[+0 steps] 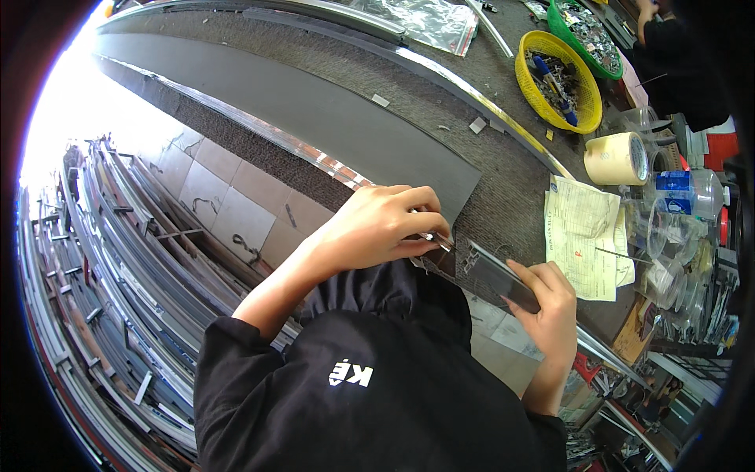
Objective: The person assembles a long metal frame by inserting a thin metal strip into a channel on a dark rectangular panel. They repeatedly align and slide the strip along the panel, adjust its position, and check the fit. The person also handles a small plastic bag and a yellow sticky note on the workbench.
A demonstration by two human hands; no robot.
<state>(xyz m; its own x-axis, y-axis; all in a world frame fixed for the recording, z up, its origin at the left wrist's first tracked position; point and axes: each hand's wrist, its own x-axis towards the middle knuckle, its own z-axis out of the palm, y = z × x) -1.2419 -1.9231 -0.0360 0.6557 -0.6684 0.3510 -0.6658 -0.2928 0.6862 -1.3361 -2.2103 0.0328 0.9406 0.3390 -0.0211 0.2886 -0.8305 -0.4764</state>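
Note:
My left hand (385, 223) is closed on a short dark-brown profile piece (442, 259) with shiny metal edges; the fingers hide most of it. To its right, my right hand (548, 305) pinches a short grey profile piece (497, 277) between thumb and fingers. The hollow, ribbed cut end of that grey piece faces the left hand. A small gap separates the two pieces. Just beyond my left hand, a long flat grey profile (314, 98) lies on the carpeted bench (503, 189), its cut end near my fingers.
At the back right are a yellow basket (597, 98) of small parts with blue-handled tools and a green basket (557, 23). A tape roll (615, 160), papers (580, 232) and a bottle (692, 193) lie right. Long profiles (134, 291) fill racks at left. Another person's dark sleeve (676, 55) shows.

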